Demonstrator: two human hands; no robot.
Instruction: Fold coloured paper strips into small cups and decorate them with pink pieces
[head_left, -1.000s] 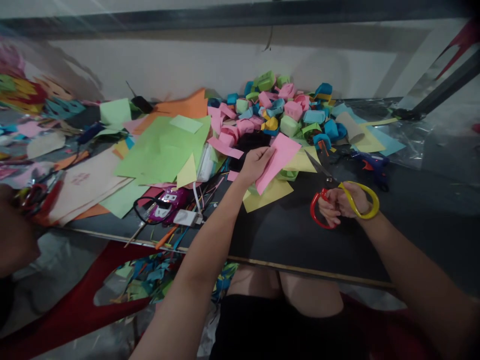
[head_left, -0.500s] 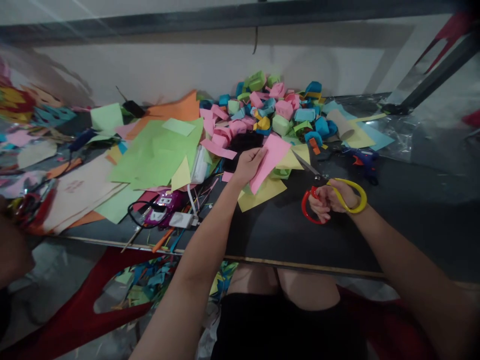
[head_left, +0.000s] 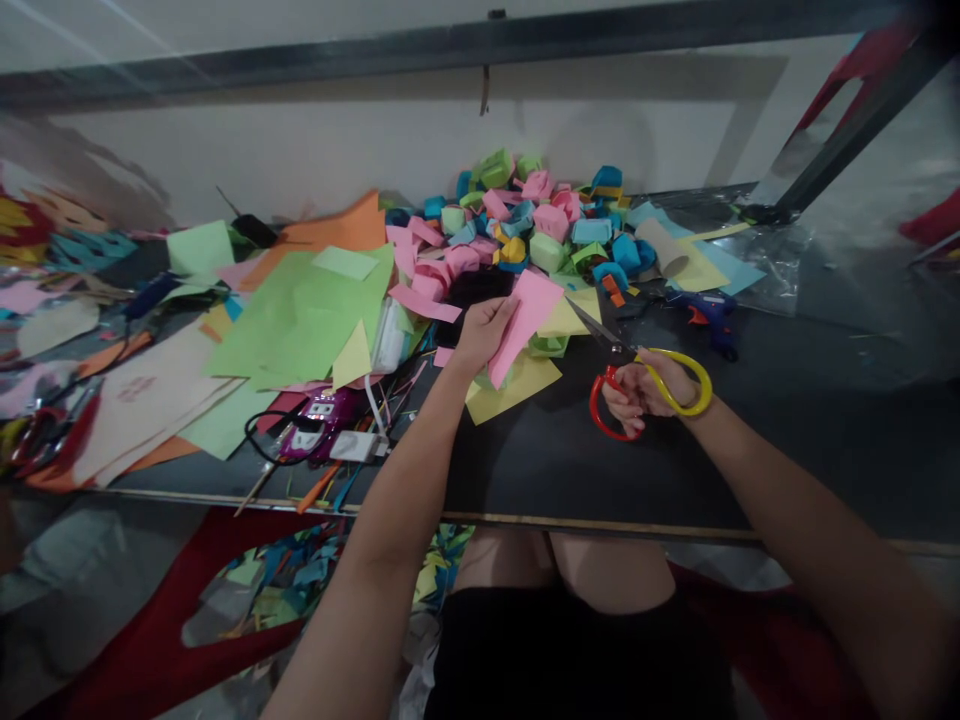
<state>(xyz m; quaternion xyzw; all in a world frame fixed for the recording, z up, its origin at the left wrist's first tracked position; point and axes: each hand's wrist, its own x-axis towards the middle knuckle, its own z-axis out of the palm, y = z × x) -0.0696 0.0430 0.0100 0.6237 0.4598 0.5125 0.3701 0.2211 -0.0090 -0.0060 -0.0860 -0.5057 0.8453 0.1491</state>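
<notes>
Between the thumb and fingers of my left hand is a pink paper piece, held upright above the table. My right hand has its fingers through the handles of scissors, one handle red and the other yellow. The scissor blades point up and left, near the right side of the pink paper and apart from it. Yellow paper sheets lie beneath the pink piece. Behind my hands is a pile of folded paper pieces in pink, green, blue and yellow.
Green sheets, an orange sheet and a purple car-shaped object with cables are on the left. At the right lie a blue glue gun and a cardboard tube. A dark bar crosses above.
The whole view has shifted, so the table things appear slightly further left. Both hands keep their holds on the pink paper and the scissors. The person's arm at the left edge has mostly left the view.
</notes>
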